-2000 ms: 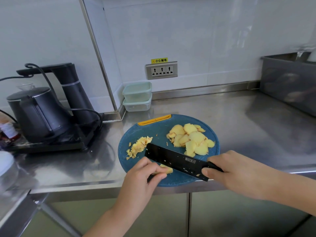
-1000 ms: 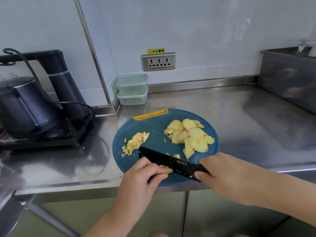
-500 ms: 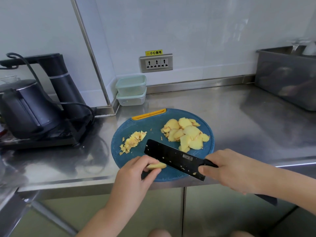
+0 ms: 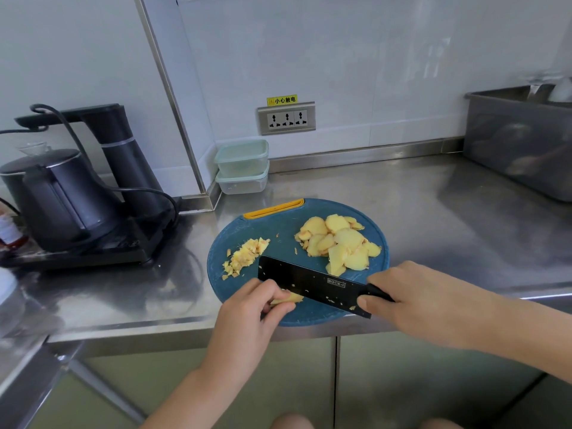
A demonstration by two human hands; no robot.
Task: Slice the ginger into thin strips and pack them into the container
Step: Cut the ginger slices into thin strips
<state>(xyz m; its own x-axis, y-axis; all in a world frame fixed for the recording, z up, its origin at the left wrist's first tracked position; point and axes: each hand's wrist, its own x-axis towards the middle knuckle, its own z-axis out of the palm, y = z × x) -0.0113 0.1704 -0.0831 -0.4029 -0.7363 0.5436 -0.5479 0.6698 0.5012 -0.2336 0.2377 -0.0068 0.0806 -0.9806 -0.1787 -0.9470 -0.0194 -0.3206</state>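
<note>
A round blue cutting board (image 4: 284, 239) with an orange grip lies at the counter's front edge. On its right side is a heap of pale yellow ginger slices (image 4: 339, 243); on its left a small pile of cut ginger strips (image 4: 244, 257). My left hand (image 4: 247, 314) pinches a few ginger slices (image 4: 286, 299) against the board's near part. My right hand (image 4: 424, 301) grips the handle of a black cleaver (image 4: 312, 284), whose blade stands right beside my left fingertips. Two stacked clear containers (image 4: 243, 167) with pale green lids sit by the wall behind the board.
A black kettle (image 4: 58, 196) and its water dispenser base stand on the left with a cord trailing. A steel bin (image 4: 523, 140) sits at the back right. A wall socket (image 4: 286, 118) is above the containers. The counter edge runs just under the board.
The cleaver has chopped down and lifted again beside my left fingers. My left hand still holds the small stack of slices at the board's near edge. The view shifted slightly.
</note>
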